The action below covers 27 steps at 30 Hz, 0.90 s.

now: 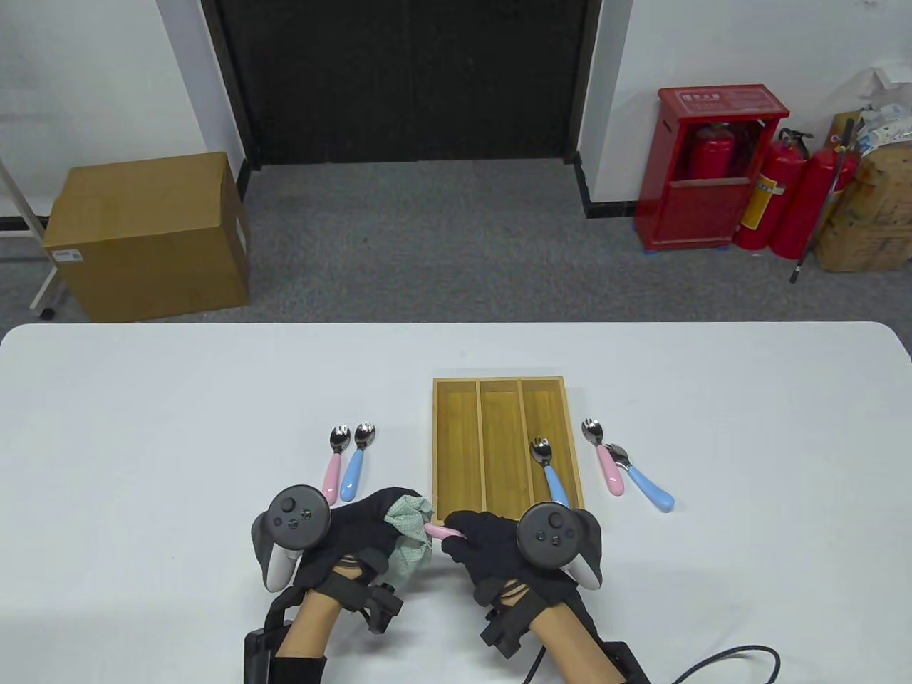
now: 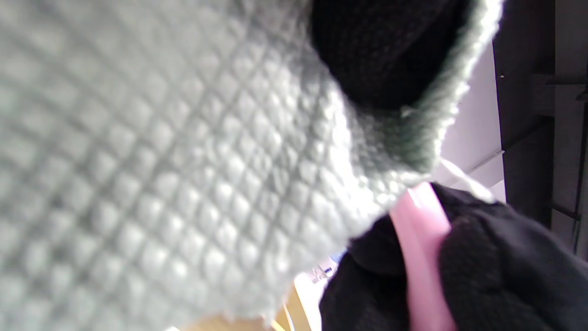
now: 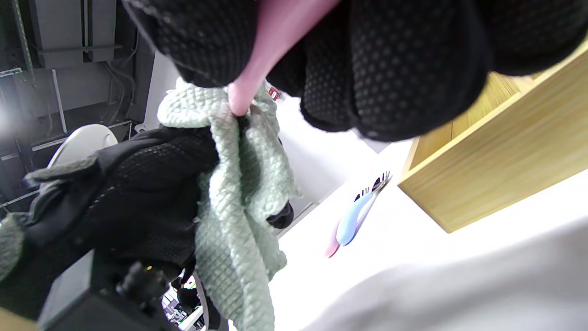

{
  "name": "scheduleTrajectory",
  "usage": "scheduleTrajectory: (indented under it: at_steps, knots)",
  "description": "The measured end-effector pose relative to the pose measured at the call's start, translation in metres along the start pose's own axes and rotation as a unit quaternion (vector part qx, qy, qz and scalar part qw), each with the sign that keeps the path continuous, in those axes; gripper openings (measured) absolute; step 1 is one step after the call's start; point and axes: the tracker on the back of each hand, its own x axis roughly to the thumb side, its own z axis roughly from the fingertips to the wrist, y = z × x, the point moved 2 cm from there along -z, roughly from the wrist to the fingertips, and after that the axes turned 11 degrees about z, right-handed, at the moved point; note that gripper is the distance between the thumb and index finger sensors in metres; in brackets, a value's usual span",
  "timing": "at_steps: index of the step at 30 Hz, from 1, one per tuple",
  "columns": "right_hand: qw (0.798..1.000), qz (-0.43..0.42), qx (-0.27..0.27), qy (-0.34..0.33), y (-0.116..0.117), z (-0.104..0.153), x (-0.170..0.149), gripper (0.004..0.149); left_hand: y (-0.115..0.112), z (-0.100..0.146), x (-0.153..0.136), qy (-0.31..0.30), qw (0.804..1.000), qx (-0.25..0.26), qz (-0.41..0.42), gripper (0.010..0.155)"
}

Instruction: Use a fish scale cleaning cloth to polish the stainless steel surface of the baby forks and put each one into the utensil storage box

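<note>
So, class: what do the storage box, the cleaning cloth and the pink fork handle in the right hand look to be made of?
Storage box: light wood, possibly bamboo; yellow-brown with straight grain, matte finish.
Cleaning cloth: pale green woven fabric, probably microfibre; raised scale-like pattern, soft folds.
Pink fork handle: likely plastic; smooth, even colour, slight sheen. The fork's head is hidden in the cloth.

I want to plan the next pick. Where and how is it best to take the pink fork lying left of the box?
Probably by the pink handle: it is the thicker part, lies flat and points toward the person. Come from above and from its left, since a blue fork lies close on its right, leaving the steel head free for the cloth.
</note>
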Motion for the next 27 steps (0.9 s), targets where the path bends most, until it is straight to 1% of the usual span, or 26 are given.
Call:
scheduleTrajectory:
  at_steps: [5, 12, 27]
  knots:
    - [1.000, 0.001, 0.004, -0.001, 0.001, -0.001, 0.001, 0.048, 0.004, 0.001, -0.001, 0.007, 0.999, 0.031, -0.013, 0.044]
    - [1.000, 0.008, 0.013, -0.004, 0.004, -0.002, 0.003, 0.050, 0.008, 0.003, -0.002, 0.008, 0.998, 0.056, -0.030, 0.043]
    - [1.000, 0.011, 0.016, -0.005, 0.005, -0.002, 0.004, 0.051, 0.013, 0.007, -0.005, 0.011, 0.996, 0.085, -0.040, 0.042]
